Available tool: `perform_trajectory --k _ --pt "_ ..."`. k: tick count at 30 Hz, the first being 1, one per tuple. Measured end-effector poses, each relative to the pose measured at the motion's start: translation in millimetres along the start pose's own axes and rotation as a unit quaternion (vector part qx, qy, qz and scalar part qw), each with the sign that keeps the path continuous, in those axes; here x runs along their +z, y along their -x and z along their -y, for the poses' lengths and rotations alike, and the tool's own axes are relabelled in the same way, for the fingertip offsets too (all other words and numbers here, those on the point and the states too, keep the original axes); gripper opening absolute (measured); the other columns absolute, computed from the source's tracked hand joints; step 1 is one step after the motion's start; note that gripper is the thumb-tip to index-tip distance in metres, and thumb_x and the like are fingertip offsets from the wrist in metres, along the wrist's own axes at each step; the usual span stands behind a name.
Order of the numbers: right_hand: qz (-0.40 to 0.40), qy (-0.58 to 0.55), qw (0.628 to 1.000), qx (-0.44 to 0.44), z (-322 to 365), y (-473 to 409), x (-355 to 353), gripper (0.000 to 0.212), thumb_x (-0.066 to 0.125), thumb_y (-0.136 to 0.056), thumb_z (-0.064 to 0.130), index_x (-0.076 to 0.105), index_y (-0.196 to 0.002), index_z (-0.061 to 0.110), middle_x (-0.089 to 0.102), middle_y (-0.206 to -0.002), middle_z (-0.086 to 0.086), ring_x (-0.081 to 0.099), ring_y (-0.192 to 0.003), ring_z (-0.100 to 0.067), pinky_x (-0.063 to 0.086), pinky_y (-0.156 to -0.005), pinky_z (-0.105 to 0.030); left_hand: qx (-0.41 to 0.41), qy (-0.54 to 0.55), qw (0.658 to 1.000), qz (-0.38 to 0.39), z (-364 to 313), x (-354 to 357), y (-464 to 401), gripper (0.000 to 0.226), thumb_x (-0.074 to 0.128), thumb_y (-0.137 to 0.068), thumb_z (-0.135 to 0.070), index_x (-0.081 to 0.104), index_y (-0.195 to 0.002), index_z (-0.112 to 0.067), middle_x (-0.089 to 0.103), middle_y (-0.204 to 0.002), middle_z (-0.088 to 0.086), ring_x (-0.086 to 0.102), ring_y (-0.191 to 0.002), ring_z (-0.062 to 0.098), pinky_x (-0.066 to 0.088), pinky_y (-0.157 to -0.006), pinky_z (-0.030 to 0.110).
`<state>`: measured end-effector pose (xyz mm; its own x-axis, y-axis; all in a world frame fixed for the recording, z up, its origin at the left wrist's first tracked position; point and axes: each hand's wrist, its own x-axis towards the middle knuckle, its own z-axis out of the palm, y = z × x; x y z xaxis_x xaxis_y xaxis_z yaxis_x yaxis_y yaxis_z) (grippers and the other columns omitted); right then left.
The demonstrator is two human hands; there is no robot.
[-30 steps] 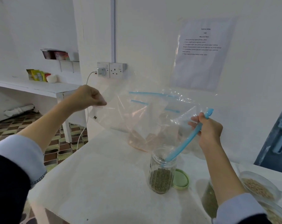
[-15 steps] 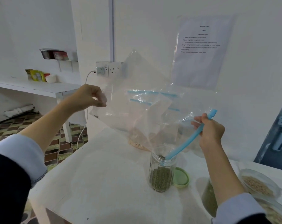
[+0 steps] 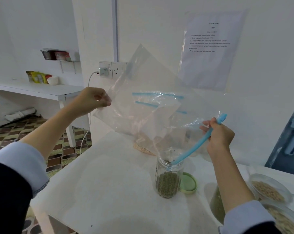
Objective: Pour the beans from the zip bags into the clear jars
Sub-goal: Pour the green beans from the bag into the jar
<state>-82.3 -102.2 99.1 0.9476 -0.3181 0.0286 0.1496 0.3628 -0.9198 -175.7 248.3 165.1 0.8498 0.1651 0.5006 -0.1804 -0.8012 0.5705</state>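
Observation:
I hold a large clear zip bag tilted over an open clear jar that is partly filled with green beans. My left hand pinches the bag's bottom edge, raised high. My right hand grips the blue zip strip at the mouth, and the strip's lower end dips into the jar's opening. The bag looks almost empty. Behind it lie other zip bags, one with pale beans.
A green lid lies right of the jar on the white table. Another jar of green beans stands behind my right arm. Lidded containers of tan beans sit far right. The wall and a socket are close behind.
My left hand has lifted the bag's bottom corner higher, so the bag stands steeper over the jar. My right hand has stayed at the zip strip.

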Motion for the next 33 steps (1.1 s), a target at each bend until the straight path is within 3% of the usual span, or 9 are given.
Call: perform_trajectory --k 3,7,16,20,25,29,33 --pt "0.006 0.001 1.000 -0.003 0.2 -0.7 -1.2 0.023 0.057 -0.096 0.018 0.061 -0.074 0.012 0.067 -0.078 -0.002 0.064 -0.057 -0.011 0.055 -0.070 -0.022 -0.012 0.024 1.000 0.002 -5.0 -1.2 -1.8 0.007 0.068 -0.082 0.001 0.065 -0.087 0.003 0.070 -0.090 0.007 0.065 -0.080 0.012 0.051 -0.075 0.016" --pt "0.022 -0.004 1.000 -0.003 -0.7 -2.3 -2.5 0.021 0.057 -0.096 0.017 0.063 -0.077 0.009 0.067 -0.077 -0.003 0.065 -0.057 -0.012 0.056 -0.072 -0.025 -0.018 0.063 0.998 0.015 -6.4 -2.8 -3.2 0.006 0.065 -0.083 0.004 0.061 -0.082 -0.001 0.069 -0.090 0.012 0.067 -0.070 0.001 0.054 -0.070 0.012" --pt "0.016 -0.028 0.999 -0.023 2.8 -5.2 -5.0 0.026 0.053 -0.098 0.017 0.059 -0.072 0.012 0.065 -0.076 -0.002 0.062 -0.053 -0.007 0.051 -0.067 -0.022 0.002 0.161 0.986 -0.039 -22.0 -3.0 -11.8 0.016 0.060 -0.086 0.005 0.062 -0.080 -0.010 0.068 -0.086 0.005 0.067 -0.073 0.005 0.057 -0.075 0.020" --pt "-0.002 -0.051 0.999 -0.002 -3.5 -9.9 -8.6 0.024 0.053 -0.098 0.015 0.058 -0.075 0.012 0.064 -0.079 -0.004 0.061 -0.067 -0.016 0.053 -0.075 -0.026 0.026 0.156 0.987 -0.031 -43.2 -0.6 -23.4 0.018 0.058 -0.087 0.007 0.061 -0.081 -0.009 0.065 -0.086 0.007 0.065 -0.071 0.004 0.055 -0.074 0.021" --pt "-0.002 -0.071 0.997 0.027 -14.4 -13.1 -14.2 0.024 0.052 -0.098 0.016 0.058 -0.075 0.012 0.063 -0.079 -0.001 0.059 -0.070 -0.012 0.051 -0.081 -0.027 0.055 0.139 0.989 -0.018 -70.3 6.4 -38.6 0.023 0.058 -0.086 0.010 0.058 -0.077 -0.011 0.065 -0.081 0.005 0.062 -0.068 0.004 0.051 -0.067 0.017" --pt "0.004 -0.081 0.996 0.037 -15.5 -16.9 -19.1 0.022 0.053 -0.098 0.016 0.059 -0.076 0.014 0.064 -0.080 0.000 0.060 -0.070 -0.010 0.049 -0.088 -0.031 0.058 0.122 0.991 -0.015 -80.4 10.1 -45.9 0.013 0.056 -0.085 0.013 0.059 -0.083 0.000 0.064 -0.078 0.004 0.061 -0.064 0.001 0.050 -0.062 0.015" --pt "0.015 -0.072 0.996 0.042 -15.8 -18.7 -19.4 0.019 0.055 -0.097 0.018 0.059 -0.078 0.016 0.066 -0.082 0.000 0.062 -0.074 -0.011 0.048 -0.087 -0.032 0.060 0.101 0.993 -0.018 -87.8 5.9 -48.1 0.019 0.056 -0.084 0.013 0.059 -0.078 -0.004 0.064 -0.080 0.006 0.060 -0.069 0.010 0.050 -0.061 0.012"
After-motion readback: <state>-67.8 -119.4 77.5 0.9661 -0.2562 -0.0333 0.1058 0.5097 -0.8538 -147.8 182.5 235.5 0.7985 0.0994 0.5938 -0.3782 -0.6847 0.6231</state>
